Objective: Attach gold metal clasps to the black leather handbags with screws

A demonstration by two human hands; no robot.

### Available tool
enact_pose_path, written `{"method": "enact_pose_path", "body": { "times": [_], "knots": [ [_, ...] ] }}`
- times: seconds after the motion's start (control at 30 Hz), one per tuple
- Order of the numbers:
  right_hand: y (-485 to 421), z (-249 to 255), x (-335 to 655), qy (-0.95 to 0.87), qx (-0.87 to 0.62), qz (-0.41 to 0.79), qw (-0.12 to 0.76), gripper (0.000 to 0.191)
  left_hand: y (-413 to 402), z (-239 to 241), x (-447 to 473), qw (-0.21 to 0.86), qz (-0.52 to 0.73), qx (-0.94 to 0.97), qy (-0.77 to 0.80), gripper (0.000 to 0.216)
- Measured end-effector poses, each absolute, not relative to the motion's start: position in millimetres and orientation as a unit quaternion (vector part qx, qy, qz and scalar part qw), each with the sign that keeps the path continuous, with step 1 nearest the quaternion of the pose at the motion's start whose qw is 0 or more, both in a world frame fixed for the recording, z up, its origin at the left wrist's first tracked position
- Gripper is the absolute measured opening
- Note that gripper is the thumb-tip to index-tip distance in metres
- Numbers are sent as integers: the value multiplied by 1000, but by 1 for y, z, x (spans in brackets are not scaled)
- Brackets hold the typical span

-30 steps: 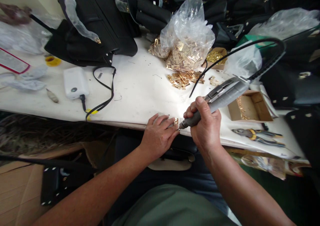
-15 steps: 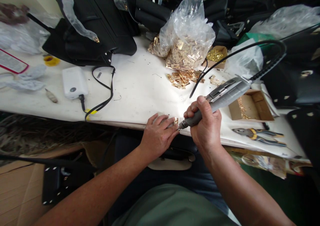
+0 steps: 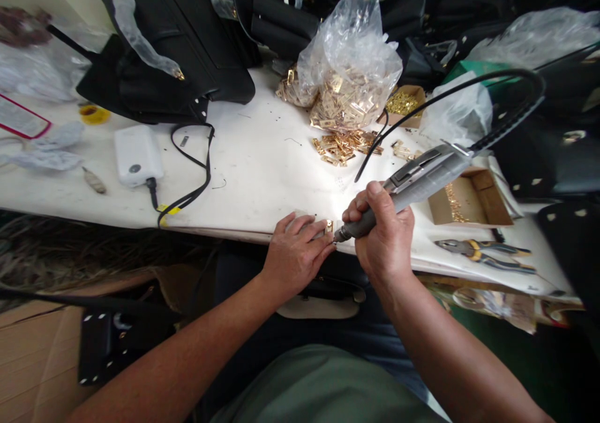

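My right hand (image 3: 387,235) is wrapped round a grey electric screwdriver (image 3: 422,173), which slants down to the left. Its tip meets the work beside my left fingertips. At the table's front edge, my left hand (image 3: 295,251) lies palm down with its fingers bent, pressing on a small gold metal fitting (image 3: 330,225). Most of what lies under this palm is hidden. Below the hands, a black bag (image 3: 337,277) with a pale rounded part (image 3: 319,307) rests on my lap, partly covered by my left hand and wrist.
Loose gold fittings (image 3: 344,146) lie before a clear plastic bag (image 3: 354,92) full of them. Cardboard boxes (image 3: 499,204) and pliers (image 3: 487,251) are on the right. A white power adapter (image 3: 137,154), its cable and a black handbag (image 3: 173,42) occupy the left.
The view has shifted very slightly. Both hands, the screwdriver and the fitting keep nearly the same places; the screwdriver's cable has swung a little to the right.
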State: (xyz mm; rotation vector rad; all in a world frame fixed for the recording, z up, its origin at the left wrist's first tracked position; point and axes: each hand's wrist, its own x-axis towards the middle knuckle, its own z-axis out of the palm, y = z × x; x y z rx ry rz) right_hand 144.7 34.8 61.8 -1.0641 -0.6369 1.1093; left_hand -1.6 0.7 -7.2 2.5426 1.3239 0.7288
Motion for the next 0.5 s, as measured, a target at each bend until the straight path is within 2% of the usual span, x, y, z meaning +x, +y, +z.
{"method": "enact_pose_path", "body": {
  "times": [0.3, 0.5],
  "knots": [
    [37, 64, 149, -291, -479, 478, 676, 39, 1, -7, -3, 94, 248, 857, 443, 26],
    [49, 63, 151, -327, -490, 420, 690, 36, 0, -8, -2, 94, 240, 858, 445, 26]
  ]
}}
